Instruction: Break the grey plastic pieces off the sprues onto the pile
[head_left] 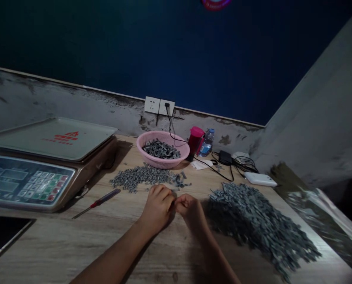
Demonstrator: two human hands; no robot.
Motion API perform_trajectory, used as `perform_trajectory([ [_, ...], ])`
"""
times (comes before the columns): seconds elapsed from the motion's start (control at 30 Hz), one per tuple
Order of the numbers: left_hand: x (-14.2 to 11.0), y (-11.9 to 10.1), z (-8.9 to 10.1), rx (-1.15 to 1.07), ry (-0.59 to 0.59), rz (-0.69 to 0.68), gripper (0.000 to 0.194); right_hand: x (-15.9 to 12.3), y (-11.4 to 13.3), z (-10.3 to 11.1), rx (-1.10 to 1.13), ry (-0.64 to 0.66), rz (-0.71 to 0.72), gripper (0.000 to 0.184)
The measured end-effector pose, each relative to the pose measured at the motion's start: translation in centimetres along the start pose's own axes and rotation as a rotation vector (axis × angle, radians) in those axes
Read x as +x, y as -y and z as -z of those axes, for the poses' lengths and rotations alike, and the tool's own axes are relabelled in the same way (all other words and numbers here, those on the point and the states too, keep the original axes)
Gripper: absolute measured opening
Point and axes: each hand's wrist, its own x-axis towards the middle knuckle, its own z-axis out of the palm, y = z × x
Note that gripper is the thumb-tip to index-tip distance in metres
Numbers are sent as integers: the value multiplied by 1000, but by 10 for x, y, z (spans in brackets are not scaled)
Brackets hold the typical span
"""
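Observation:
My left hand (157,207) is closed, its fingers curled above the middle of the table. Close against it, my right hand (189,208) pinches with thumb and forefinger. Whatever sits between the fingertips is hidden or too small to name. Just beyond my hands lies a spread of small grey pieces (142,176), with a few longer curved grey strips (179,179) at its right end. A large heap of grey strip-like pieces (259,221) covers the table to the right of my right hand.
A pink basket (185,152) holding grey strips stands at the back. Left are a weighing scale (45,157), a screwdriver (97,202) and a dark tablet-like device (7,234). Behind stand a pink-lidded jug (195,140) and a water bottle (207,142). Cables and a white box (260,179) lie back right.

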Motion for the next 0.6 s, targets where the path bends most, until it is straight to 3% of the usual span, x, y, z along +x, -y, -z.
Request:
perform_trajectory([
  [0.13, -1, 2, -1, 29, 28, 20, 7, -3, 1, -6, -126, -94, 34, 7],
  [0.4, 4, 9, 2, -154, 17, 176, 3, -2, 1, -4, 223, -71, 104, 4],
  [0.47, 6, 10, 1, -336, 23, 324, 3, -1, 2, -2, 228, -55, 118, 7],
  [0.6, 8, 10, -2, -895, 69, 798, 14, 1, 3, 1, 200, -74, 156, 12],
])
